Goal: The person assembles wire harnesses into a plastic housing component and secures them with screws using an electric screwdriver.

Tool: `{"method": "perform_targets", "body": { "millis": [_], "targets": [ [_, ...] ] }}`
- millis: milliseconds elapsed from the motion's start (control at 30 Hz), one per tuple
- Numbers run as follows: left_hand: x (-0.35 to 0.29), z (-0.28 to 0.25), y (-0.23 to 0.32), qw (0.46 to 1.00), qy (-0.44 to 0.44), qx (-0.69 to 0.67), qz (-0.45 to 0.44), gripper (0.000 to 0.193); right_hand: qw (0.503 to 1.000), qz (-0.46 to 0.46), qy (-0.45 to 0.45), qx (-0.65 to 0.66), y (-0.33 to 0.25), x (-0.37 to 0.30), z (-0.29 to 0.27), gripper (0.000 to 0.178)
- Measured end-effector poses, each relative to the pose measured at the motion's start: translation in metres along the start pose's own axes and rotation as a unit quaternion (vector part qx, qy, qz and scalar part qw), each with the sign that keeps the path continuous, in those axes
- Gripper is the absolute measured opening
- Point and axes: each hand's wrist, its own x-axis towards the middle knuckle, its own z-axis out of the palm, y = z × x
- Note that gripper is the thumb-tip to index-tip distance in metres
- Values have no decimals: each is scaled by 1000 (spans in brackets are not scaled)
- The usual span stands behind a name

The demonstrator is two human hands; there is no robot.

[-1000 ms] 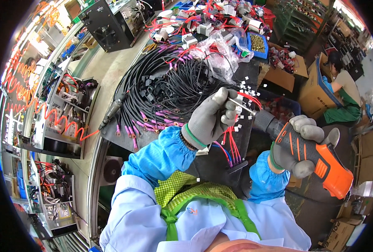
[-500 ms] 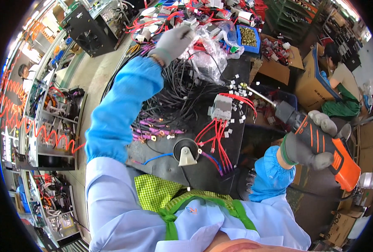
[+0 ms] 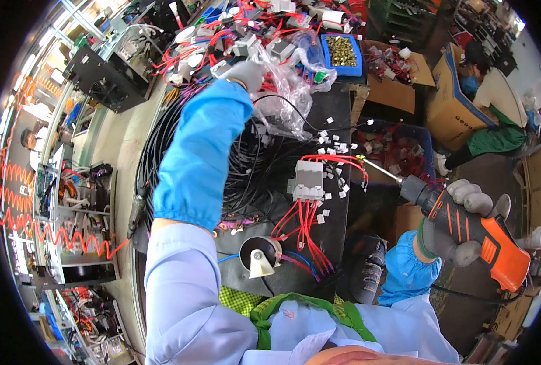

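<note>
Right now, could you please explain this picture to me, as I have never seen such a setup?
No robot here: a person works with gloved hands. The view comes from a fisheye camera on their head, looking down, so straight edges bend. The grey-gloved right hand holds an orange-and-black power tool with a thin metal bit. The grey-gloved left hand is beside crumpled clear plastic; whether it grips anything is hidden. On the dark tabletop are a grey rectangular block with red wires, a round black wheel with a white bracket, and thin black cables.

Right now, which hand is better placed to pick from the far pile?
Left, probably: left hand is beside the pile of wired parts; right hand is occupied, gripping the power driver.
</note>
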Motion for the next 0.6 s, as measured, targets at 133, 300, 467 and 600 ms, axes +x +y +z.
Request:
{"method": "perform_targets", "body": {
  "millis": [133, 300, 467, 600],
  "targets": [
    [-46, -58, -65, 961, 207, -185, -2, 28, 1000, 13, 12, 15, -3, -4, -2, 92],
    [-107, -93, -95, 912, 265, -298, -93, 32, 1000, 8, 18, 16, -22, -12, 6, 91],
    [-178, -98, -106, 843, 243, -473, -84, 26, 1000, 12, -1, 23, -57, -11, 24, 89],
    [-247, -112, -80, 793, 195, -577, 4, 35, 996, 26, -16, 79, -82, -12, 28, 90]
  ]
}}
